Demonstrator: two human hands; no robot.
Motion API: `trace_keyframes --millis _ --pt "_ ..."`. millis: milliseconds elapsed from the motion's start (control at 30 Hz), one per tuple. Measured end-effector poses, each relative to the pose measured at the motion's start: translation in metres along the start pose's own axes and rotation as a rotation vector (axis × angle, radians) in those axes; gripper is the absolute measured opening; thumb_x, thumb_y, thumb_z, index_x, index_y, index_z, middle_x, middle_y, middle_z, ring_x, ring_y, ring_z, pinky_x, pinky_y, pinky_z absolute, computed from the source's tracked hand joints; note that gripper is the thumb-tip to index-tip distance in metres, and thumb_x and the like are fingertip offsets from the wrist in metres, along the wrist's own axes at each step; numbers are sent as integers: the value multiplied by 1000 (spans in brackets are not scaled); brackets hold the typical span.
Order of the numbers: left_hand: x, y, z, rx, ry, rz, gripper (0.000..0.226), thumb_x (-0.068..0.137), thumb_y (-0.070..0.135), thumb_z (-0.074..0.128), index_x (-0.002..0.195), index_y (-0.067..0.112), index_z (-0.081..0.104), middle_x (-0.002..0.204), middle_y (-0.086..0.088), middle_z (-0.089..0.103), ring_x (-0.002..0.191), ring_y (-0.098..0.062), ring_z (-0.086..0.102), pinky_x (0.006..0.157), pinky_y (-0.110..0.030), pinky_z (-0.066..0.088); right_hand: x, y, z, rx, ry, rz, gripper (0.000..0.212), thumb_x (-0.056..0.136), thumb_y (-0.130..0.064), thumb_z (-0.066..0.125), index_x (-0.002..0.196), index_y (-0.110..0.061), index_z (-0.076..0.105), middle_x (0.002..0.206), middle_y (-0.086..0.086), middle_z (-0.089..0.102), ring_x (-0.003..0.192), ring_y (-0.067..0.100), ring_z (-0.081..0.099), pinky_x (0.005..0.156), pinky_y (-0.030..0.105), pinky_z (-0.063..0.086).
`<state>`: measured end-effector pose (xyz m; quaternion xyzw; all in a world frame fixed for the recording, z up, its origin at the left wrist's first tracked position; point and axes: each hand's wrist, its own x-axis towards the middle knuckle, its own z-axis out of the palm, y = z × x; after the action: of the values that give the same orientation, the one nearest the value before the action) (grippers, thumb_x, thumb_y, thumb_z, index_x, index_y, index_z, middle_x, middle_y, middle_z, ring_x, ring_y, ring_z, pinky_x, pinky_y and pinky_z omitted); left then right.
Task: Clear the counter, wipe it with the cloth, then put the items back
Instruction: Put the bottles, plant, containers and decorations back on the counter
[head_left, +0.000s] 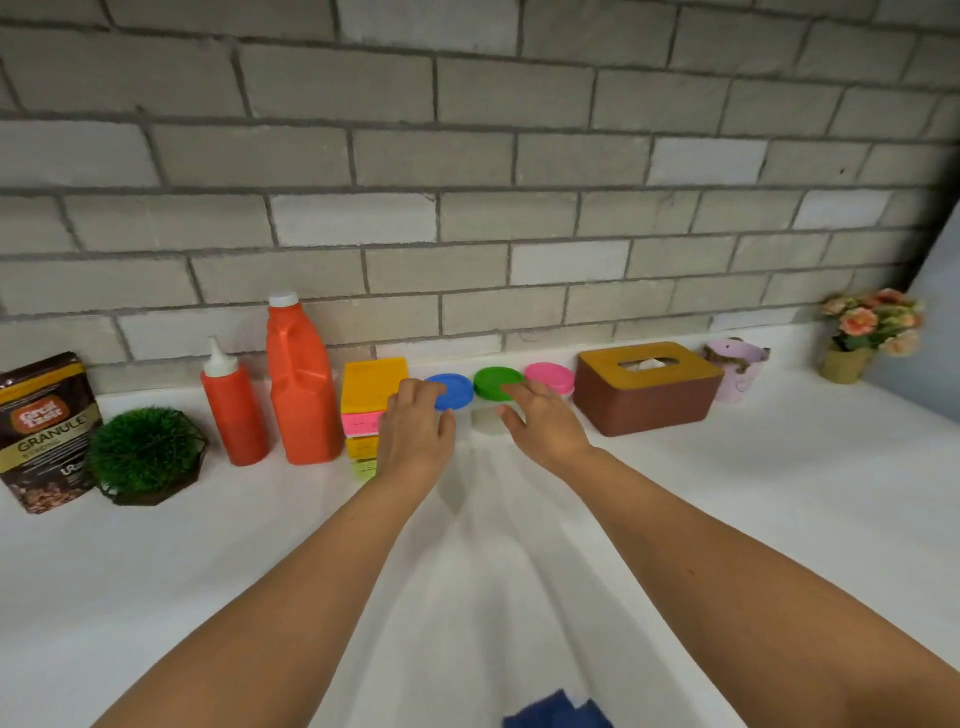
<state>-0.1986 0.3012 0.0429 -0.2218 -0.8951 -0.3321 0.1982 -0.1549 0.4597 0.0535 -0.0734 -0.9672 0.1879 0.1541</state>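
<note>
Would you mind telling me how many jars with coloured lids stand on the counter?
3, in a row by the wall: blue-lidded jar at the left hand, green-lidded jar at the right hand, pink-lidded jar beside the tissue box. None seems hidden.
</note>
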Motion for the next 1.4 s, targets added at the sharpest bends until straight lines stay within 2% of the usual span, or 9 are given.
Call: trace_keyframes --millis 200,333,467,600,767,967,1267,1400 --pt "-12 64 28 1 -60 27 22 91 16 51 108 6 60 115 -15 53 105 -33 52 89 -42 42 -32 56 -43 -8 33 74 36 97 -30 43 124 -12 57 127 13 50 120 32 42 97 38 40" --pt "-26 121 58 0 -99 46 19 90 17 50 104 9 59 113 -12 53 105 -30 52 87 -38 41 -63 109 -78 19 71 125 30 96 -27 45 114 -11 63 125 11 50 116 34 43 97 40 40" --pt "-41 185 93 -58 -104 80 14 90 19 50 98 12 59 111 -7 55 104 -26 52 89 -38 40 -93 168 -113 -2 82 171 32 97 -31 44 115 -13 63 119 12 52 115 31 45 95 37 39" --pt "-54 244 129 -120 -105 106 11 90 21 52 90 13 59 102 -5 55 95 -26 55 87 -41 43 -118 222 -148 -27 97 185 33 98 -30 43 117 -11 62 120 13 53 116 29 44 93 35 38" --pt "-66 306 168 -137 -144 114 14 92 22 49 97 13 58 108 -6 52 102 -25 53 88 -39 40 -141 284 -183 -36 110 229 35 98 -31 42 119 -11 61 118 12 52 115 29 45 91 37 42" --pt "-56 349 210 -164 -184 128 17 93 22 49 101 11 59 109 -7 52 99 -27 54 84 -39 44 -147 341 -205 2 127 275 34 98 -31 41 119 -12 61 119 10 52 110 26 52 85 33 43" --pt "-4 403 288 -240 -233 148 16 93 21 48 101 11 57 114 -7 54 99 -27 54 81 -37 45 -121 427 -235 -39 142 361 36 99 -34 38 122 -14 58 120 8 52 111 24 53 87 33 42" --pt "16 425 319 -272 -271 178 15 92 20 50 99 9 58 109 -9 56 95 -27 55 78 -35 45 -104 458 -250 -50 184 403 35 99 -33 40 120 -14 60 121 8 53 110 25 54 85 33 44"
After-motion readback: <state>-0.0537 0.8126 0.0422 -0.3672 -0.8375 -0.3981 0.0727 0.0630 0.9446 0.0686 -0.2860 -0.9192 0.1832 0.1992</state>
